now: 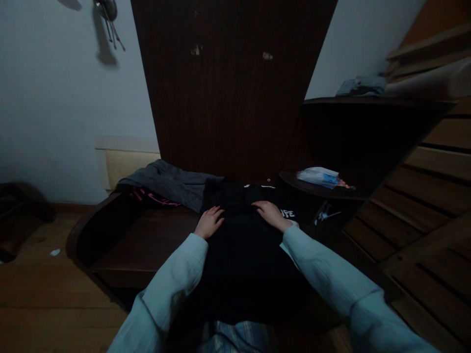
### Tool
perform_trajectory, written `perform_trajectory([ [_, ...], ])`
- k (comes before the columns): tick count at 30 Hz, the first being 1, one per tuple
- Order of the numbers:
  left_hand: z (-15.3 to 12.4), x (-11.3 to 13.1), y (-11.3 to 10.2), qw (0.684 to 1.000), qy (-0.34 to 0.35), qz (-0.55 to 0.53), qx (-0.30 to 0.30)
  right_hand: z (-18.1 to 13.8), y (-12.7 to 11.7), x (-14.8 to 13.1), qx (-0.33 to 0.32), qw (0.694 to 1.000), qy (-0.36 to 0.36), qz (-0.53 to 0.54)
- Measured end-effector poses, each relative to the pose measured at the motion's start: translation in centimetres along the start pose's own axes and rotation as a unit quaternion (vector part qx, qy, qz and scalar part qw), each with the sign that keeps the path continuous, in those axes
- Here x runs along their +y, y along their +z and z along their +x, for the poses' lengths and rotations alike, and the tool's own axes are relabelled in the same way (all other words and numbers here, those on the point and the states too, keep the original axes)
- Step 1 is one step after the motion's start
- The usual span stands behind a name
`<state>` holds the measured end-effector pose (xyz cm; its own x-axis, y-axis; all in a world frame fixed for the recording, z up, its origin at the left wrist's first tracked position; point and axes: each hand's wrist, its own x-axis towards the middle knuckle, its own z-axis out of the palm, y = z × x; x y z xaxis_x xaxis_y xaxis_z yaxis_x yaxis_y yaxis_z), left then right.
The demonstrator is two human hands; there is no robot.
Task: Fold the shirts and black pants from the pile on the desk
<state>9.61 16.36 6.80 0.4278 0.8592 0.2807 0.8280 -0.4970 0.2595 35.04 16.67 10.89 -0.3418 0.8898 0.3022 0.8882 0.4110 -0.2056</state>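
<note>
A black garment (239,250) with white lettering near its right edge is spread over the dark wooden bench and hangs toward me. On its left side lies my left hand (209,222), palm down with the fingers stretched out. My right hand (271,214) rests on the upper right part, close to the lettering, its fingers laid over the cloth. Neither hand visibly grips the fabric. Beside the garment, a grey cloth (165,179) with a pink-marked dark piece (156,198) under it drapes over the bench's left arm.
The bench seat (147,240) has a curved left arm. A tall dark panel (231,88) rises behind it. To the right, a small shelf (312,189) carries a white and blue plastic packet (320,175). Wooden slats (423,201) stand at far right. Keys (110,29) hang upper left.
</note>
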Motion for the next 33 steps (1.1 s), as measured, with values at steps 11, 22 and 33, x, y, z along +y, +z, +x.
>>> perform_trajectory([
  [11, 0.1, 0.0, 0.1, 1.0, -0.001, 0.0, 0.0, -1.4, 2.1, 0.4, -0.034, 0.994, -0.094, 0.053],
  [22, 0.1, -0.1, 0.2, 1.0, 0.003, -0.001, 0.007, 2.7, -0.7, -0.4, 0.034, 0.995, 0.023, 0.094],
  [33, 0.0, 0.0, 0.0, 1.0, -0.001, 0.014, -0.004, 3.4, 4.6, -6.6, 0.007, 0.993, 0.048, -0.11],
])
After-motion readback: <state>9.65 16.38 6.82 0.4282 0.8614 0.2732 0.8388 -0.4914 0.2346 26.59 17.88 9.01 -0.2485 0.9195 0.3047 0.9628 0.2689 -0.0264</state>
